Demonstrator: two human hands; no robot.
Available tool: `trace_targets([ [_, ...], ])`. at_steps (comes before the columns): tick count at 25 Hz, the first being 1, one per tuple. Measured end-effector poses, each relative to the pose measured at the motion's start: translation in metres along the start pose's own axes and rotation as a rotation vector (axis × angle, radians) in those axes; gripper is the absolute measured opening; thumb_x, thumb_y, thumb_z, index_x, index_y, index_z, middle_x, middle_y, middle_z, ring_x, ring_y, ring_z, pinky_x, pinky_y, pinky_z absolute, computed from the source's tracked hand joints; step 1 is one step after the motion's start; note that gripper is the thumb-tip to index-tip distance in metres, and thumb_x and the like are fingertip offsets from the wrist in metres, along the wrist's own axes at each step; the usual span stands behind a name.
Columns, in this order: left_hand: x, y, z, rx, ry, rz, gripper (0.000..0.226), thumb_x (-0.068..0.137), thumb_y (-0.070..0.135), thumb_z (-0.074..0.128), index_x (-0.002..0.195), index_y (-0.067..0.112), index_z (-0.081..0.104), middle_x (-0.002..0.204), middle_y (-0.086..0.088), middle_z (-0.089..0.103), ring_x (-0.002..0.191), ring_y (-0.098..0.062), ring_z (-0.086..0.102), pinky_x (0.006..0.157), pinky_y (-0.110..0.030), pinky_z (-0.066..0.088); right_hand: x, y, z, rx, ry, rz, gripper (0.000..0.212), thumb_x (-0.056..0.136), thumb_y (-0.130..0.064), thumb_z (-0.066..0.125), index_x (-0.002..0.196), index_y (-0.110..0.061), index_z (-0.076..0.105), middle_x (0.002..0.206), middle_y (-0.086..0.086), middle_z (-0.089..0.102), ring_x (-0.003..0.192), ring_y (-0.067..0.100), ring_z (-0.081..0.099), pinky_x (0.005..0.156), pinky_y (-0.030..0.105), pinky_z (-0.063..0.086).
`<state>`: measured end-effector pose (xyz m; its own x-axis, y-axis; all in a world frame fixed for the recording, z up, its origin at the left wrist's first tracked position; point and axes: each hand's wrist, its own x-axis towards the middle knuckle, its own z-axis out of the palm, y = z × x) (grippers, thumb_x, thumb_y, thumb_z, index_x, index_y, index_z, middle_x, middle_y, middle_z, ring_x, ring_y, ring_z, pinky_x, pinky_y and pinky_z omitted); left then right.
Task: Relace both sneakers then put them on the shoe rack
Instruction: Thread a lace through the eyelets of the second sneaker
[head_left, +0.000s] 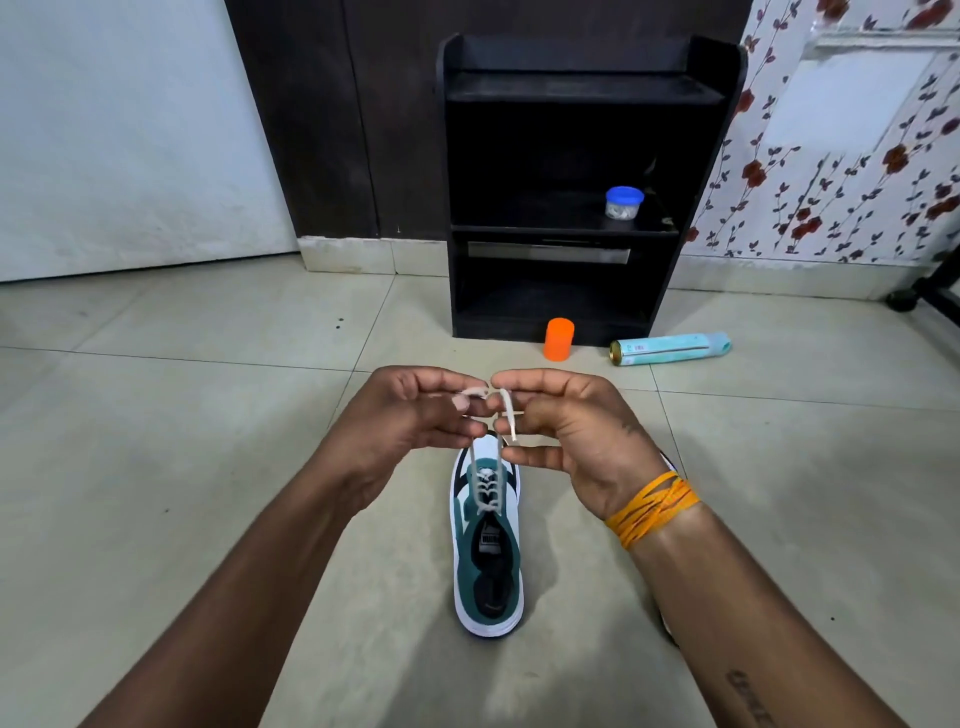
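A green, white and black sneaker (487, 561) stands on the tiled floor, toe pointing away from me. Its pale lace (485, 496) runs through the eyelets and both ends rise to my hands. My left hand (410, 415) pinches one lace end above the toe. My right hand (566, 431) pinches the other end, which loops over its fingers; orange thread is wound round that wrist. The two hands almost touch. A second sneaker (667, 623) is mostly hidden behind my right forearm. The black shoe rack (571, 88) stands against the wall beyond.
An orange cap (559, 339) and a lying pale blue spray can (670, 349) sit on the floor before the rack. A small blue-lidded jar (624, 202) stands on the rack's middle shelf. A dark stand foot (914, 296) is at far right.
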<state>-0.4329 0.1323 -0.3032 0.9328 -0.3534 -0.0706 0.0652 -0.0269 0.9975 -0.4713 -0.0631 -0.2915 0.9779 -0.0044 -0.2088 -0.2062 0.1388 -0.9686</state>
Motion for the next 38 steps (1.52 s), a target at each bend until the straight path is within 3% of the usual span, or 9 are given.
trace_targets([
  [3,0.002,-0.005,0.005,0.068,0.092,0.082,0.015,0.1,0.013,0.067,0.108,0.009,0.079,0.088,-0.01,0.077,0.072,-0.021,0.07,0.071,-0.032,0.06,0.003,0.009,0.009,-0.113,0.112,-0.174,0.008,0.088,-0.011,0.08,0.095,-0.011,0.077,0.079,0.007,0.075,0.065,0.016,0.065,0.067,0.041,0.059],
  [7,0.005,-0.008,0.014,0.128,0.251,0.194,0.01,0.095,0.016,0.075,0.101,0.017,0.082,0.085,0.001,0.076,0.069,-0.012,0.064,0.066,-0.03,0.057,0.011,0.013,0.012,-0.339,0.264,-0.386,0.012,0.089,-0.033,0.081,0.083,-0.023,0.078,0.073,-0.005,0.07,0.064,0.01,0.059,0.065,0.046,0.062],
  [11,0.008,-0.005,0.019,0.059,0.309,0.235,0.011,0.091,0.006,0.077,0.1,0.013,0.08,0.088,-0.01,0.077,0.069,-0.02,0.068,0.065,-0.033,0.059,0.012,0.009,0.019,-0.291,0.285,-0.442,0.006,0.092,-0.021,0.076,0.087,-0.023,0.076,0.073,-0.002,0.069,0.062,0.023,0.063,0.061,0.054,0.06],
  [14,0.009,-0.004,0.021,0.049,0.331,0.273,0.004,0.092,0.011,0.078,0.095,0.009,0.077,0.085,-0.012,0.076,0.069,-0.021,0.068,0.065,-0.036,0.06,0.015,0.01,0.021,-0.304,0.288,-0.489,0.011,0.094,-0.027,0.074,0.084,-0.023,0.074,0.069,-0.009,0.066,0.071,0.033,0.064,0.064,0.054,0.058],
  [19,0.012,0.002,0.024,0.03,0.367,0.309,0.006,0.09,0.011,0.08,0.095,0.014,0.078,0.082,-0.005,0.077,0.068,-0.02,0.07,0.065,-0.036,0.061,0.022,0.012,0.022,-0.269,0.303,-0.514,0.003,0.093,-0.025,0.076,0.089,-0.026,0.077,0.078,-0.011,0.071,0.069,0.012,0.064,0.066,0.053,0.06],
  [22,0.014,0.005,0.024,0.057,0.37,0.328,0.003,0.091,0.015,0.079,0.093,0.018,0.079,0.082,-0.004,0.077,0.07,-0.02,0.07,0.066,-0.038,0.061,0.023,0.011,0.021,-0.263,0.332,-0.542,0.006,0.094,-0.026,0.076,0.09,-0.028,0.079,0.075,-0.012,0.071,0.069,0.01,0.062,0.064,0.044,0.06],
  [26,0.016,0.008,0.026,0.093,0.355,0.35,0.005,0.092,0.016,0.079,0.092,0.02,0.08,0.079,-0.003,0.077,0.071,-0.021,0.073,0.064,-0.037,0.061,0.028,0.014,0.019,-0.254,0.336,-0.586,0.006,0.094,-0.028,0.076,0.092,-0.028,0.081,0.07,-0.015,0.067,0.063,0.006,0.054,0.064,0.028,0.045],
  [33,0.022,0.004,0.022,0.115,0.353,0.342,0.003,0.093,0.016,0.077,0.095,0.015,0.079,0.084,-0.003,0.079,0.069,-0.024,0.076,0.063,-0.04,0.062,0.034,0.018,0.014,-0.291,0.339,-0.625,0.005,0.094,-0.025,0.076,0.094,-0.026,0.081,0.082,-0.006,0.073,0.069,0.006,0.058,0.068,0.031,0.052],
  [38,0.024,-0.035,0.013,0.258,0.396,0.285,0.003,0.091,0.018,0.08,0.092,0.02,0.08,0.077,0.003,0.076,0.068,-0.021,0.073,0.06,-0.026,0.057,0.037,0.053,0.001,-0.461,0.414,-0.578,0.004,0.093,-0.021,0.075,0.093,-0.023,0.079,0.086,-0.007,0.072,0.069,0.006,0.06,0.068,0.016,0.047],
])
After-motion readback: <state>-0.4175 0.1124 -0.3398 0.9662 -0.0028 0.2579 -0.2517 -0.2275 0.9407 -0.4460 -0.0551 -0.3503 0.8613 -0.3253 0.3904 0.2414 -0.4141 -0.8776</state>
